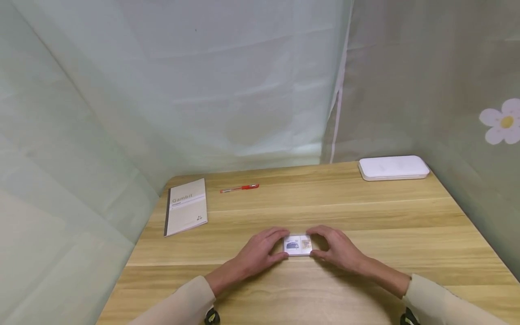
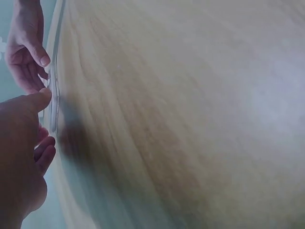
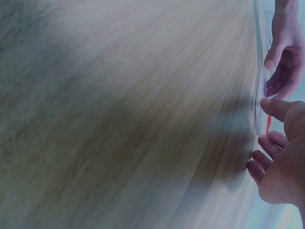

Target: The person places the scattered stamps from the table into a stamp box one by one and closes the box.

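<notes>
A small flat rectangular case [image 1: 298, 246] with two stamp-like pictures, one blue and one brownish, lies on the wooden table between both hands. My left hand [image 1: 262, 251] holds its left end, with the thumb at the near corner and the fingers at the far corner. At the other end my right hand [image 1: 340, 248] grips the right corners the same way. In the left wrist view the case [image 2: 54, 98] appears edge-on, as a thin pale strip by the left thumb. The right wrist view also catches only the thin edge of the case [image 3: 259, 102].
A notebook [image 1: 188, 210] marked "Gambit" lies at the table's left, and a red pen [image 1: 239, 188] lies to its right. A white oblong box [image 1: 393, 168] stands at the back right corner. Fabric curtains [image 1: 243, 90] hang behind and beside the wooden table [image 1: 365, 207].
</notes>
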`<state>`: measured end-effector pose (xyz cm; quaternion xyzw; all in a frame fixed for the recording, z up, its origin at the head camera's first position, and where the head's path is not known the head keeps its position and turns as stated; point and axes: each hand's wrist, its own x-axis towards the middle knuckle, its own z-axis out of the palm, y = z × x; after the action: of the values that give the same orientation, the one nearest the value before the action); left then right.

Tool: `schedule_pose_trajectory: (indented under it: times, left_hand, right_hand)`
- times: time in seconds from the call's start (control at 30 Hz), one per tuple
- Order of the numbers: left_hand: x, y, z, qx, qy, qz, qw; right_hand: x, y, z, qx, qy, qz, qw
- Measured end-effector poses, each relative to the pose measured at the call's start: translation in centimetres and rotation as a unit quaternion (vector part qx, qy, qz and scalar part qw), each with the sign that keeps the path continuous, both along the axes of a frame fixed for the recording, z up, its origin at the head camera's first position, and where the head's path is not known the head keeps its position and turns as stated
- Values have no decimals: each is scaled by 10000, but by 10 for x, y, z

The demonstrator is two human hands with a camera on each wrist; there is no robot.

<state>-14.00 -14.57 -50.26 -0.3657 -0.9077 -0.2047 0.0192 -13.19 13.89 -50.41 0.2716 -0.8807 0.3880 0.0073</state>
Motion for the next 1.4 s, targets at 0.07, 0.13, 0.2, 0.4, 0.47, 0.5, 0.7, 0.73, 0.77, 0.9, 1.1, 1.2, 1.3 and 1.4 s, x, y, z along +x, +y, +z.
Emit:
schedule_pose_trajectory:
  times: [0.07,0.13,0.2,0.4,0.47,0.5,0.7,0.73,0.77,0.9,1.1,1.2,1.3,1.4]
  left_hand:
    - [1,-1,0,26,69,-16,10000]
    - [2,-1,-1,43,113,-16,9999]
    - [2,-1,-2,64,123,5,9999]
    - [3,0,-3,142,83,47,9999]
    - [3,0,-3,152,84,66,9998]
    - [3,0,-3,161,76,72,9998]
    - [3,1,-3,212,-1,79,9997]
    - [3,1,-3,212,2,74,9997]
    - [3,1,-3,206,2,77,9998]
    - [2,1,-3,136,-7,126,9998]
    - [-1,1,-2,-1,24,200,9998]
    - [-4,1,-2,-72,21,220,9997]
    - [-6,1,-3,-104,13,251,9996]
    - [-9,1,-4,-92,70,235,9997]
  right_hand:
    - [1,0,0,12,47,-44,10000]
    - [1,-1,0,32,79,-73,9999]
    - [2,-1,1,54,111,-82,9999]
    - [4,-2,0,184,159,-147,9996]
    - [5,-2,0,216,169,-177,9995]
    - [5,-2,0,224,174,-183,9994]
    - [4,-4,1,303,130,-230,9992]
    - [3,-4,1,317,112,-231,9992]
    - [2,-4,1,324,71,-232,9992]
    - [0,-5,1,334,-8,-229,9992]
    - [-3,-6,2,240,-43,-308,9992]
    - [-5,-6,2,206,-91,-362,9991]
    - [-7,-7,1,197,-111,-391,9990]
    - [-9,-8,0,203,-53,-373,9991]
